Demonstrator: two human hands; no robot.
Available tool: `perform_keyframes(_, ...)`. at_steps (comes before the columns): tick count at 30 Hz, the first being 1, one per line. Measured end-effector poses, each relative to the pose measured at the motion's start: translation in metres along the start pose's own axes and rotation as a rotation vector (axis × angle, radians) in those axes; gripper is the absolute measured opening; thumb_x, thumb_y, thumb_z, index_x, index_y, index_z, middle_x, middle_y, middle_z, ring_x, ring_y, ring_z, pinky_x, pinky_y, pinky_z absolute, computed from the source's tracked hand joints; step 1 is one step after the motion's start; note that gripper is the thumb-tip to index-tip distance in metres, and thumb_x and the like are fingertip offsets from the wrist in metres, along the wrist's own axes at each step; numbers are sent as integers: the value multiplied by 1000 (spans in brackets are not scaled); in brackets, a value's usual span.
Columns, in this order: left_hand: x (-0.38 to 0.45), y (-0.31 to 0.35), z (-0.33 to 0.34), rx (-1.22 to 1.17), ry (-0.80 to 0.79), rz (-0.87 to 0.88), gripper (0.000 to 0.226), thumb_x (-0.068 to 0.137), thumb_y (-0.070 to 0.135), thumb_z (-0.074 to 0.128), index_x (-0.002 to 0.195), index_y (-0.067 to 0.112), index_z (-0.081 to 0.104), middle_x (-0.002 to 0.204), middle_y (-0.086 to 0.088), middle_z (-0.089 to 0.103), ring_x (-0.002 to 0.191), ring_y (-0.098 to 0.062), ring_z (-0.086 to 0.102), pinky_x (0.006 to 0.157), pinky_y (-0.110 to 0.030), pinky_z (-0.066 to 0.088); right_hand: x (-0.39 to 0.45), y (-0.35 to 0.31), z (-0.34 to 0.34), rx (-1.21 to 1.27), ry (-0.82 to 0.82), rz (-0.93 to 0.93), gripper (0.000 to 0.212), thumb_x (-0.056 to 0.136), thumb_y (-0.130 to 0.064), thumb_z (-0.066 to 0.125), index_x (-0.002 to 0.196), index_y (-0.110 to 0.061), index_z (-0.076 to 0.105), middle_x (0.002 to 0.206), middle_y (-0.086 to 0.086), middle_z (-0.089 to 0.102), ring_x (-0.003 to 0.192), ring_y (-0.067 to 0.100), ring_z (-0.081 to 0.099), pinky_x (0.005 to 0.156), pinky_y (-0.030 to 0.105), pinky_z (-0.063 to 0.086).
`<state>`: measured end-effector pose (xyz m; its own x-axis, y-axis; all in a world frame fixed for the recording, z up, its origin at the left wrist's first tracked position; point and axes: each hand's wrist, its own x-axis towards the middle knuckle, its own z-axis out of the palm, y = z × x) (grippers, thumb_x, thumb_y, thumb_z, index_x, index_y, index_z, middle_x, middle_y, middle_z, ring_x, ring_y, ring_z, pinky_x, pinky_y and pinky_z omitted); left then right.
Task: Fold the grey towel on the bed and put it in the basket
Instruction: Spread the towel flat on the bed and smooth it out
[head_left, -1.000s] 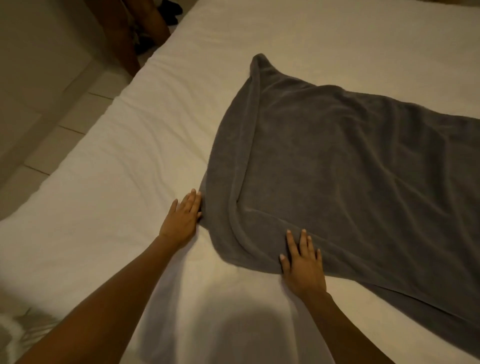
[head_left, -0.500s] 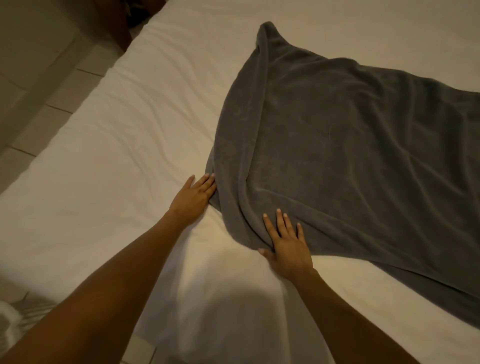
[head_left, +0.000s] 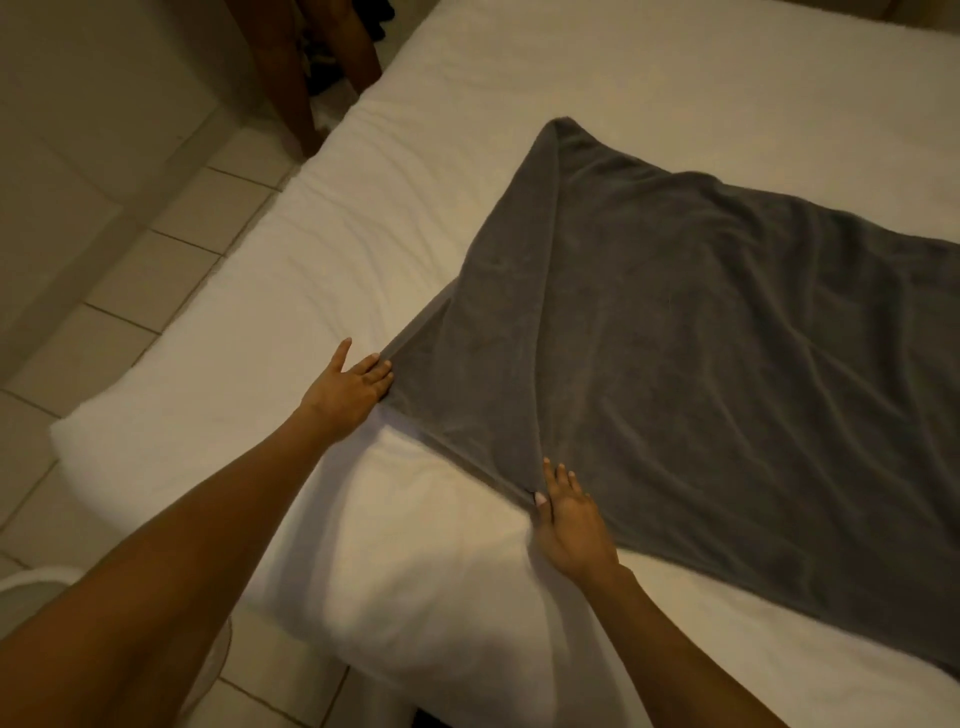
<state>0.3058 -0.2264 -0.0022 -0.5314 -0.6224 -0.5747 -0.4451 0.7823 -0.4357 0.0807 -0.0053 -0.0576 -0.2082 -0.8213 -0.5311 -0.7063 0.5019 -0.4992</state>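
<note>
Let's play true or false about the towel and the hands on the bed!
1. The grey towel lies on a white bed. True.
2. The left hand is up in the air, away from the towel. False: its fingertips touch the towel's corner.
3. The right hand rests at the towel's near edge. True.
4. The towel is folded into a small square. False: it lies spread out, one side turned over.
5. The towel sits in a basket. False: no basket shows.
</note>
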Motion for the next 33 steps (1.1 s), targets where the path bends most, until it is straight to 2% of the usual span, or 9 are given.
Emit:
perform_keyframes(7, -13, -17, 52, -61, -64, -85, 58, 101, 25, 34, 150, 6, 10, 159, -15, 9, 148, -31, 5, 118, -56, -3, 10, -42, 20, -68, 31, 134, 53, 101, -25, 26, 149, -7, 12, 156, 18, 15, 145, 29, 13, 118, 38, 10)
perform_keyframes(12, -9, -7, 90, -191, -56, -38, 53, 102, 19, 20, 149, -2, 4, 158, -22, 6, 147, -36, 5, 118, -52, -6, 19, -49, 59, -83, -7, 290, 57, 101, -28, 24, 149, -12, -3, 159, 13, -2, 147, 26, 1, 118, 40, 7)
perform_keyframes(15, -6, -18, 116, -286, 77, 82, 49, 93, 19, 40, 138, -3, 41, 142, -22, 46, 132, -35, 45, 117, -49, -17, 24, -53, 68, -98, -27, 365, 64, 99, -42, 20, 149, -15, -10, 158, 11, -11, 146, 24, -7, 118, 44, 0)
perform_keyframes(17, -4, -36, 124, -302, 25, 205, 52, 89, 35, 42, 128, 3, 56, 129, -15, 61, 118, -30, 60, 115, -47, -14, 27, -62, 68, -105, -5, 406, 71, 96, -52, 20, 149, -15, -10, 158, 12, -10, 146, 25, -7, 117, 46, -3)
perform_keyframes(19, 2, -56, 122, -388, 20, 250, 65, 94, 48, 22, 141, 7, 39, 143, -9, 48, 132, -24, 48, 115, -46, -10, 30, -74, 64, -98, 85, 425, 74, 95, -55, 21, 149, -15, -8, 159, 13, -5, 146, 26, -4, 117, 47, -3)
perform_keyframes(21, 13, -77, 111, -461, 112, 286, 79, 89, 61, -1, 151, 13, 11, 158, -3, 18, 146, -19, 20, 118, -43, -10, 38, -90, 59, -89, 179, 417, 72, 95, -54, 22, 150, -16, -7, 159, 13, -3, 146, 26, -2, 118, 46, -1)
perform_keyframes(23, 30, -93, 99, -493, 162, 288, 81, 84, 61, -9, 151, 16, -1, 160, -2, 4, 149, -16, 5, 118, -41, -8, 50, -109, 54, -84, 263, 391, 70, 96, -51, 23, 150, -16, -5, 159, 12, 0, 146, 25, -1, 118, 45, 1)
perform_keyframes(28, 85, -123, 62, -351, 241, 208, 54, 103, 27, 17, 151, 13, -2, 161, -8, -4, 149, -21, -2, 121, -42, -1, 97, -170, 55, 19, 324, 266, 66, 95, -50, 17, 150, -16, 0, 159, 10, 0, 146, 23, 0, 119, 38, 2)
perform_keyframes(33, 134, -145, 43, -275, 274, 160, 56, 103, 25, 26, 151, 12, 0, 161, -10, -4, 149, -23, -1, 120, -42, 3, 148, -223, 56, 165, 314, 169, 63, 99, -38, 28, 150, -19, -4, 159, 4, -10, 146, 20, -8, 120, 34, 0)
